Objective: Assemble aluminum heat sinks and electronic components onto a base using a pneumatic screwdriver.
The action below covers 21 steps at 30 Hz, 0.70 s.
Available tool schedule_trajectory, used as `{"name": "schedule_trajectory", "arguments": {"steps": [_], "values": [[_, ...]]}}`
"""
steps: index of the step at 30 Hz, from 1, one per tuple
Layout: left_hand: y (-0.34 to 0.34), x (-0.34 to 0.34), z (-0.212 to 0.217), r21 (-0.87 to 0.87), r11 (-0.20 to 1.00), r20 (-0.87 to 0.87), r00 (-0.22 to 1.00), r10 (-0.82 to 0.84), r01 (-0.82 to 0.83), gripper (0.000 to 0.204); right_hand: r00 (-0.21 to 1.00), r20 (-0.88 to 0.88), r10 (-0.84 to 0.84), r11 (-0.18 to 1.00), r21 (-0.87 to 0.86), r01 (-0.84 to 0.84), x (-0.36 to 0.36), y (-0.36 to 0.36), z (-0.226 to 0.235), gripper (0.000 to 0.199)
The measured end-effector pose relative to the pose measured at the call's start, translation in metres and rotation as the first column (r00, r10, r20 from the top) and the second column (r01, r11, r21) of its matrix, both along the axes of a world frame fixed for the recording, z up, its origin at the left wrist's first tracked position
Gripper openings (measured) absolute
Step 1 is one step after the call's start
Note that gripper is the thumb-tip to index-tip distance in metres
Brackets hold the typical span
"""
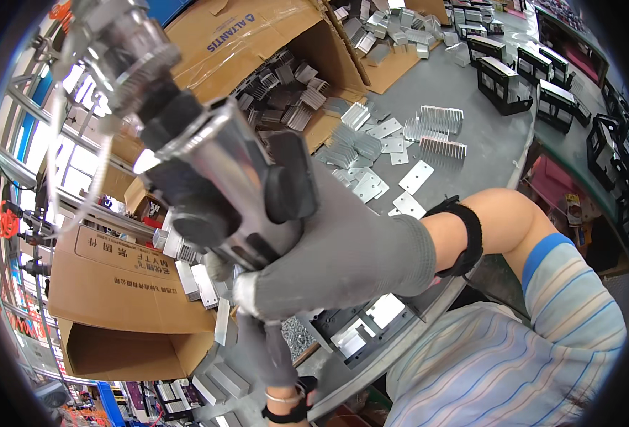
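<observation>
My right hand (350, 249), in a grey glove with a black wrist strap, is wrapped round a silver pneumatic screwdriver (215, 164) with black knobs. The tool stands tilted close to the camera and is blurred; its tip is hidden behind the hand. Below it my left hand (268, 352), also gloved in grey, reaches up from the lower edge. Its fingers disappear behind the right hand, so what they hold does not show. Just right of the left hand lies a black plastic frame (343, 349) with shiny metal plates in it, beside a heap of small screws (297, 337).
Finned heat sinks (435, 122) and flat drilled plates (415, 176) lie on the grey table (428, 89). A cardboard box (257, 35) behind holds more heat sinks. Another opened carton (115, 285) stands at left. Several black frames (503, 84) line the right side.
</observation>
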State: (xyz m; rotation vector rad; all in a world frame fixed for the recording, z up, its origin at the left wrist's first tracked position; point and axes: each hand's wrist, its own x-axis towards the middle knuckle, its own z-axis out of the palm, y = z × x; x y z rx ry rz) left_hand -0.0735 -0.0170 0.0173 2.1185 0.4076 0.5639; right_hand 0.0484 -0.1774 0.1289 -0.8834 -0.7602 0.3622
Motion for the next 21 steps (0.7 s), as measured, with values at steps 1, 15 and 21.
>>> {"name": "schedule_trajectory", "arguments": {"steps": [1, 15, 21], "values": [[-0.006, -0.002, -0.002, -0.187, 0.981, 0.229, 0.973, -0.002, 0.046, 0.020, 1.000, -0.009, -0.004, 1.000, 0.002, 0.004, 0.001, 0.000, 0.002, 0.024], [-0.035, -0.025, 0.005, 0.094, 0.996, 0.217, 0.976, -0.027, 0.007, 0.052, 0.998, -0.057, 0.027, 0.984, 0.180, -0.016, -0.008, 0.026, -0.006, 0.025], [-0.030, -0.026, 0.001, 0.133, 0.989, 0.234, 0.972, 0.037, -0.070, 0.059, 0.993, -0.057, -0.105, 0.985, 0.135, 0.112, -0.017, 0.036, -0.009, 0.026]]}}
